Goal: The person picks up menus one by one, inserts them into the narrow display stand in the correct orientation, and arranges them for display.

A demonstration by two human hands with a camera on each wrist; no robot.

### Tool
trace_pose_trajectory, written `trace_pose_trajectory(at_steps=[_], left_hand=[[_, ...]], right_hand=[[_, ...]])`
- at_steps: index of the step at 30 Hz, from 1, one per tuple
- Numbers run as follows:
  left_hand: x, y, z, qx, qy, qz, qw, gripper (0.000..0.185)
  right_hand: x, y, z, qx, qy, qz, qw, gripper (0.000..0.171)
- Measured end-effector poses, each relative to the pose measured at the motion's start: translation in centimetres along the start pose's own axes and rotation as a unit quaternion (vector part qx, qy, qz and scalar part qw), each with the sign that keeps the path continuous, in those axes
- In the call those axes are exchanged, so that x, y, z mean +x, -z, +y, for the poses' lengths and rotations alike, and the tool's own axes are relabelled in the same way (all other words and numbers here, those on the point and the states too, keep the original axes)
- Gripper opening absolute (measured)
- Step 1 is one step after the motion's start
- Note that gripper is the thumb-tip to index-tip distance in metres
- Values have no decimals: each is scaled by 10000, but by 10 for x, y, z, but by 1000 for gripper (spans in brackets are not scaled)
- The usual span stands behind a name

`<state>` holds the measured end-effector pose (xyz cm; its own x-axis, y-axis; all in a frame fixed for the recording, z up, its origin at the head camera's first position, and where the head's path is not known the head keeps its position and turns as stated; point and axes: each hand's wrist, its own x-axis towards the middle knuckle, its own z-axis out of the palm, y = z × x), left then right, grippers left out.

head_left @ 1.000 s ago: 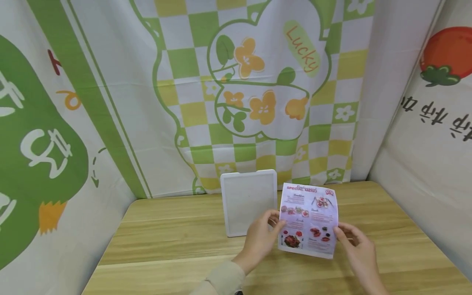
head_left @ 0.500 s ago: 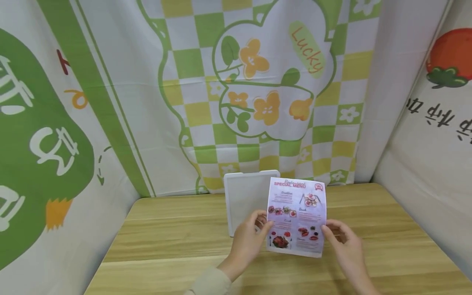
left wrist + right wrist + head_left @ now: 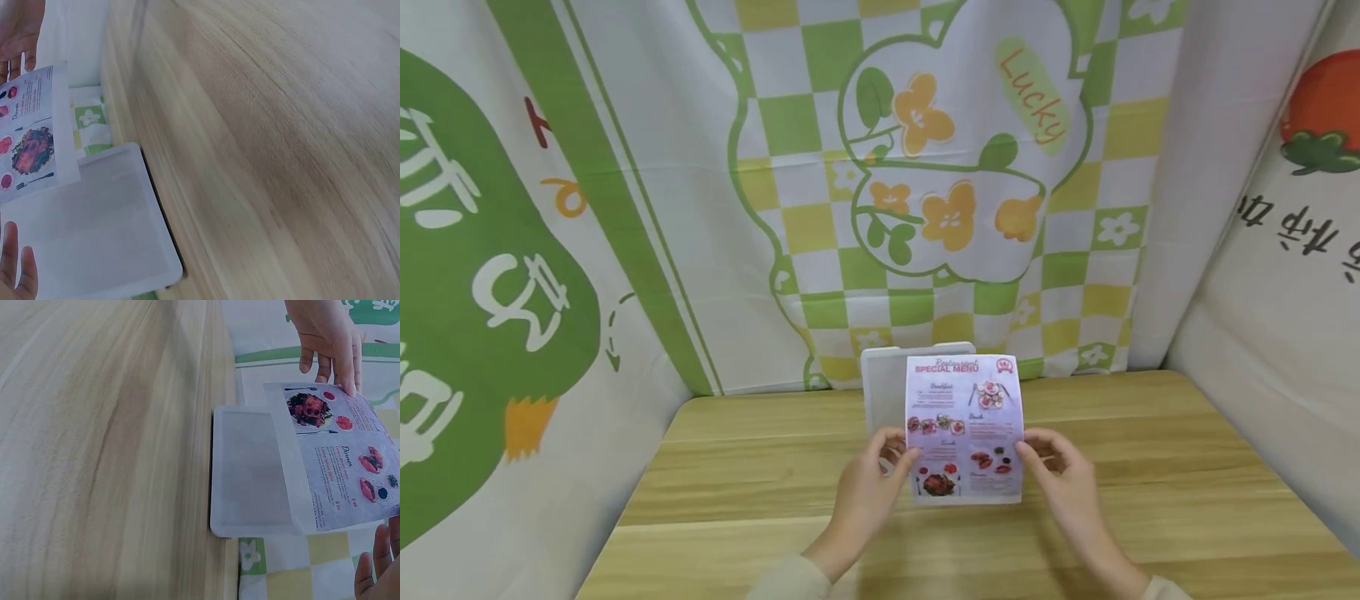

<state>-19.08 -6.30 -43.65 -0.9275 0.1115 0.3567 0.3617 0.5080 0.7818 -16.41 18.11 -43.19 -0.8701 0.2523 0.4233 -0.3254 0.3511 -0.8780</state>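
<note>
A printed menu sheet (image 3: 966, 433) is held up in front of a white rectangular frame (image 3: 883, 387), slightly curved between both hands. On its left edge my left hand (image 3: 868, 487) pinches the paper between thumb and fingers. The right edge is pinched the same way by my right hand (image 3: 1063, 483). Behind the sheet the white frame stands upright on the table, partly hidden by the paper. From the right wrist view, the sheet's lower edge (image 3: 294, 462) appears apart from the frame's grey panel (image 3: 253, 465).
The wooden table (image 3: 760, 467) runs back to a checked green and yellow cloth (image 3: 820, 250). Printed cloth walls stand on the left (image 3: 512, 275) and right (image 3: 1285, 333).
Both hands have carried the menu sheet left, from beside the white frame to in front of it. The sheet now covers much of the frame. The head view has shifted slightly.
</note>
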Motion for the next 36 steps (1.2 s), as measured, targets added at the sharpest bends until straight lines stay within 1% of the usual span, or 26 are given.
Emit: trace_pose_trajectory(at_steps=[3, 9, 13, 17, 26, 30, 36], left_hand=[[0, 8, -1, 93, -18, 33, 9999, 25], [3, 22, -2, 275, -90, 151, 9995, 24], [8, 29, -1, 385, -56, 219, 9990, 23], [14, 36, 0, 442, -39, 357, 9984, 20], [33, 52, 4, 709, -366, 704, 9943, 21], [42, 56, 5, 825, -404, 754, 9929, 23], [56, 62, 6, 823, -363, 802, 9927, 25]], right_hand=[[3, -5, -3, -24, 88, -57, 9999, 15], [12, -15, -8, -65, 2, -272, 9996, 16], [19, -21, -13, -30, 157, -344, 9993, 16], [27, -28, -16, 53, 368, -414, 9985, 17], [49, -39, -31, 238, 466, -495, 9974, 15], [59, -43, -37, 224, 514, -563, 9968, 16], [75, -48, -46, 92, 647, -611, 9960, 18]])
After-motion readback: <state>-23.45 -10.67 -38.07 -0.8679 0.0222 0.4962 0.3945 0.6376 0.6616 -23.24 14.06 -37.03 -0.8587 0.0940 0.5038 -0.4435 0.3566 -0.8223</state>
